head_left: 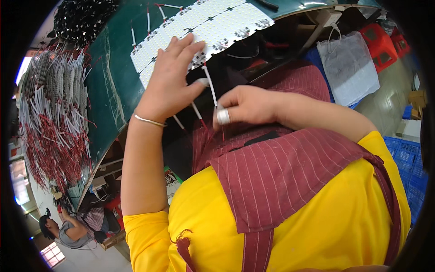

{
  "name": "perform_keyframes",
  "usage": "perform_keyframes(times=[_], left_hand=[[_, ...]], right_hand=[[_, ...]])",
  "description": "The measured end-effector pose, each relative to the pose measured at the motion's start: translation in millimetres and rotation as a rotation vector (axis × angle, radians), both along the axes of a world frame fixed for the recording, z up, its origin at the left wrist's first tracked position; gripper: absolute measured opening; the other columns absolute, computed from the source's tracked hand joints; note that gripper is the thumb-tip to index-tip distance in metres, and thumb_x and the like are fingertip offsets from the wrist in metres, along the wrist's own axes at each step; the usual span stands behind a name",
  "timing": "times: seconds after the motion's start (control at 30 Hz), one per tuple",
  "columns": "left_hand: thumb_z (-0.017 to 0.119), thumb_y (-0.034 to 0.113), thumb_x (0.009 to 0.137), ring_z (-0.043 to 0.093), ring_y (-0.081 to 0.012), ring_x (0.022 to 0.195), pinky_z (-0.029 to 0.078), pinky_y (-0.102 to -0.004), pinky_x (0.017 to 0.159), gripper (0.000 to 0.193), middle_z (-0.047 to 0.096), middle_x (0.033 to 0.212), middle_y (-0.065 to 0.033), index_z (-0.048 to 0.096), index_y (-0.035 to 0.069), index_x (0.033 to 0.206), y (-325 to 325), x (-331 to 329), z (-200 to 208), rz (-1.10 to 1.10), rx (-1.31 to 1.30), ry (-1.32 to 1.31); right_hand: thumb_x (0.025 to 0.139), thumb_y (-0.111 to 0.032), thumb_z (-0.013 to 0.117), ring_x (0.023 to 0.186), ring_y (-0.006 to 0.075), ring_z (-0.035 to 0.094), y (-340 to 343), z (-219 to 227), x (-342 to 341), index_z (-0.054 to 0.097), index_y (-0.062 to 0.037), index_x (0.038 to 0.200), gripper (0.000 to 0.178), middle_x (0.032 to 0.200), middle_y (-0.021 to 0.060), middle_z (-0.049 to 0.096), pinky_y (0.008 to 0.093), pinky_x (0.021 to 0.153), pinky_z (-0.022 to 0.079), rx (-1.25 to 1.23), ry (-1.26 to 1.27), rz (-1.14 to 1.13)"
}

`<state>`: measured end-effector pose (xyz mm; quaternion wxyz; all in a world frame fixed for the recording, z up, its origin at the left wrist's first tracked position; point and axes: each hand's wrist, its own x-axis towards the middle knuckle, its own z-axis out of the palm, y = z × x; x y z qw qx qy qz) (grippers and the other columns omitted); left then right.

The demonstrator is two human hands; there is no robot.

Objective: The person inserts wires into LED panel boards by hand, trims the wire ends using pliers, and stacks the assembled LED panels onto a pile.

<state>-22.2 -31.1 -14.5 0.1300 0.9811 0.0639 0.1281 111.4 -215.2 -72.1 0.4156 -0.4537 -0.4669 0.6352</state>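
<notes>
A white LED panel (222, 25), made of joined boards with rows of small chips, lies at the edge of the green table. My left hand (174, 75) rests flat on its near left part with the fingers stretched out; white tape wraps the thumb tip. From the panel's near edge hangs a white-sleeved wire (210, 84) with a red end. My right hand (247, 106), its thumb taped in white, pinches this wire near its lower end. Two other sleeved wires hang to the left of it, over my lap.
A thick heap of grey-and-red wired strips (56, 113) hangs over the left side of the green table (111, 68). A black pile (81, 20) sits at the far left. Red stools (379, 45), a whitish bag (349, 68) and blue crates (405, 167) stand right. Another person (70, 229) sits lower left.
</notes>
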Motion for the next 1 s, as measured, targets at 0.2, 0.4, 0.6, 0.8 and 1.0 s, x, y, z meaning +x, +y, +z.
perform_keyframes(times=[0.2,0.4,0.6,0.8,1.0], left_hand=[[0.072,0.026,0.092,0.031,-0.0418,0.151,0.023,-0.0537,0.122,0.058,0.044,0.157,-0.0163,0.053,0.015,0.145,-8,9,-2,0.060,0.081,0.003],[0.053,0.007,0.095,0.064,-0.0390,0.118,0.050,-0.0392,0.100,0.040,0.067,0.127,-0.0194,0.064,0.013,0.133,-7,29,9,0.222,-0.164,-0.005],[0.055,0.003,0.088,0.067,-0.0392,0.107,0.053,-0.0415,0.093,0.037,0.070,0.117,-0.0182,0.069,0.009,0.121,0,29,11,0.185,-0.027,-0.133],[0.060,0.009,0.078,0.061,-0.0362,0.115,0.049,-0.0493,0.095,0.033,0.067,0.124,-0.0170,0.070,0.010,0.110,-13,34,6,0.057,0.070,-0.124],[0.066,0.012,0.078,0.047,-0.0425,0.136,0.041,-0.0502,0.108,0.047,0.058,0.140,-0.0159,0.067,0.010,0.125,1,11,11,0.015,-0.197,-0.053]], right_hand=[[0.098,-0.031,0.065,0.088,0.0191,0.070,16,8,4,0.077,-0.0048,0.090,0.030,0.090,0.0100,0.076,0.0345,0.084,0.054,0.128,-0.470,-0.151],[0.098,-0.025,0.061,0.087,0.0213,0.067,55,-3,39,0.076,-0.0090,0.101,0.022,0.088,0.0063,0.074,0.0362,0.085,0.052,0.095,-0.593,-0.442],[0.097,-0.024,0.059,0.096,0.0238,0.067,80,-22,37,0.074,-0.0101,0.105,0.022,0.101,0.0080,0.074,0.0371,0.090,0.051,0.157,-0.594,-0.528],[0.103,-0.033,0.058,0.079,0.0151,0.060,39,-57,50,0.071,-0.0030,0.101,0.033,0.083,0.0056,0.067,0.0346,0.073,0.050,0.119,-0.546,-0.412],[0.104,-0.043,0.056,0.066,0.0138,0.053,25,-69,31,0.064,-0.0074,0.102,0.036,0.079,0.0015,0.058,0.0315,0.064,0.049,-0.146,-0.176,-0.428]])
